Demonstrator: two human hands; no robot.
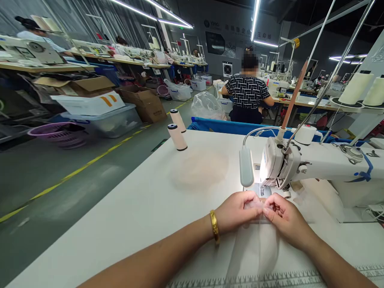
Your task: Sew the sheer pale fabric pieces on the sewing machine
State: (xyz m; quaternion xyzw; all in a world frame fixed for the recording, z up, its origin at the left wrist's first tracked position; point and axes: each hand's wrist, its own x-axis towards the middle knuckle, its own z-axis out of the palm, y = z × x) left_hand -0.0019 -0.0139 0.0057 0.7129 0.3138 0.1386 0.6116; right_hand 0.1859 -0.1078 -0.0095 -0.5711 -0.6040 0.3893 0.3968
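Note:
My left hand (240,210) and my right hand (283,216) meet just in front of the needle of a white sewing machine (315,164). Both pinch the near edge of a thin, sheer white fabric (258,244) that runs back toward me across the white table (135,212). The fingers of both hands are curled closed on the fabric. A gold bracelet (214,227) sits on my left wrist. The machine's lamp (246,172) lights the needle area.
Two thread cones (177,136) stand at the table's far left edge. Larger white cones (357,88) sit on a stand at the right. A person in a patterned top (247,96) works at a table ahead. Boxes and bins (99,108) line the aisle on the left.

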